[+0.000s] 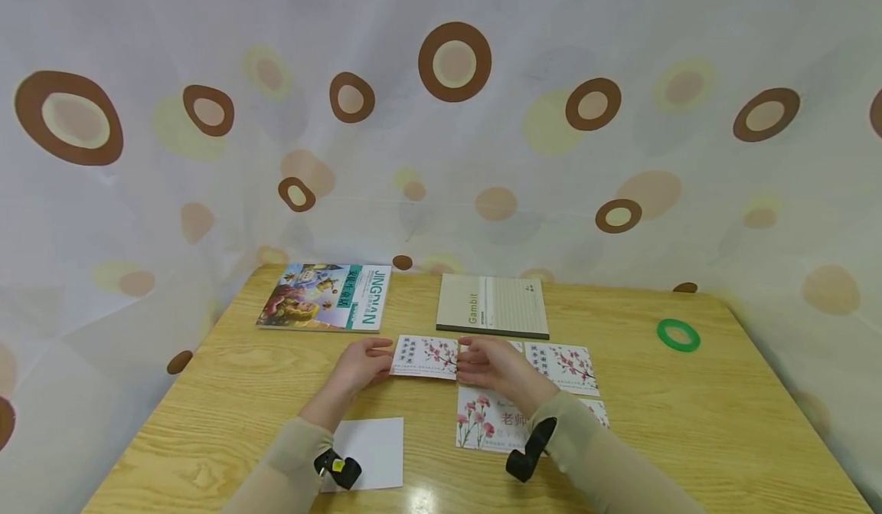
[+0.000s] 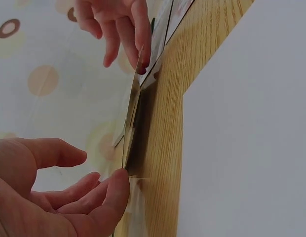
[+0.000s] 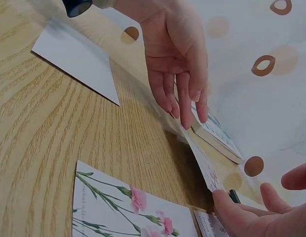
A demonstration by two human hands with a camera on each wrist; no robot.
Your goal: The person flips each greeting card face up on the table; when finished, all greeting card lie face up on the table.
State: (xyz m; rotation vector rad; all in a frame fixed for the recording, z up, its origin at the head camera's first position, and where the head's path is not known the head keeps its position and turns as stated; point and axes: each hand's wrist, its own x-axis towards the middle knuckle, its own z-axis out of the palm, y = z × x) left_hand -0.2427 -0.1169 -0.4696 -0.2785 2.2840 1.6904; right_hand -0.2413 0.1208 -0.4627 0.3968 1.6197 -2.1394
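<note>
Wood-grain table (image 1: pixel 689 422) under a dotted curtain: fingertips of the left hand (image 1: pixel 358 367) and right hand (image 1: pixel 491 367) pinch the blossom card (image 1: pixel 426 356) by its side edges, tilted up near centre. Mid-lift, I judge; setting it down calls for a free spot, since a carnation card (image 1: pixel 482 418) lies at five o'clock and a white card (image 1: pixel 372 446) at seven.

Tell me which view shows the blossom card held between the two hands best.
The head view: the blossom card faces the camera, its print plain, with the left hand and right hand at its ends. The left wrist view shows only its thin edge; the right wrist view shows it steeply foreshortened.
</note>
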